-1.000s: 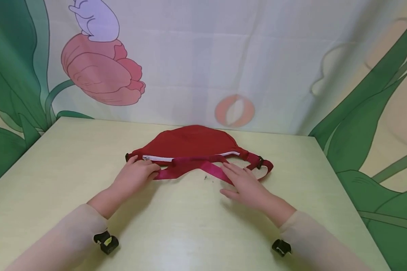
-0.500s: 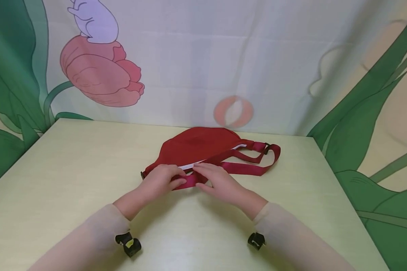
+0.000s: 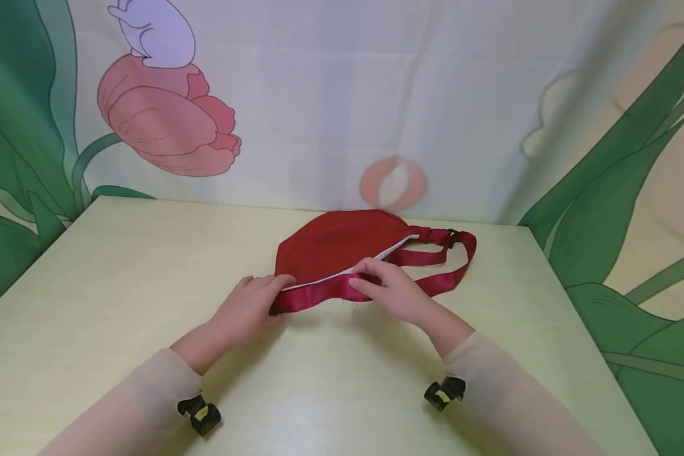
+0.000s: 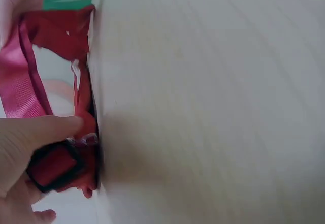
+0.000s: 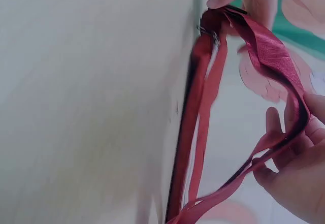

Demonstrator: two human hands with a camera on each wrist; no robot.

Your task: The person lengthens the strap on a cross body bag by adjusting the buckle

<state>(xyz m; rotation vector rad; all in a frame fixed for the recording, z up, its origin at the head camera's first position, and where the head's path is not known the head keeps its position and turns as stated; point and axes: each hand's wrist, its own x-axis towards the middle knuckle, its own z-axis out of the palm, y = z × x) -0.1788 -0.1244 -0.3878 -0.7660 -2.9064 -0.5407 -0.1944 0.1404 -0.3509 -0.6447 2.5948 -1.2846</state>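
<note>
A red waist bag [image 3: 339, 244] with a white zipper lies on the table at a slant, its left end nearer the person. Its dark pink strap [image 3: 319, 293] runs along the near side and loops out at the right. My left hand [image 3: 247, 310] grips the bag's left end, thumb and fingers about the black buckle [image 4: 77, 158]. With thumb and fingers, my right hand [image 3: 396, 291] pinches the strap near its middle. In the right wrist view the strap rises in a bend away from the zipper [image 5: 208, 56] to the right hand.
The pale table [image 3: 319, 392] reaches back to a white curtain [image 3: 296, 126] printed with flowers and leaves. Another black buckle [image 3: 453, 239] sits on the strap at the right. Small black wrist cameras [image 3: 204, 418] hang at both sleeves.
The bag has shifted right and turned, its left end coming nearer the person. The hands came close together, then spread: left hand now at the bag's end, right hand pinching the strap farther right.
</note>
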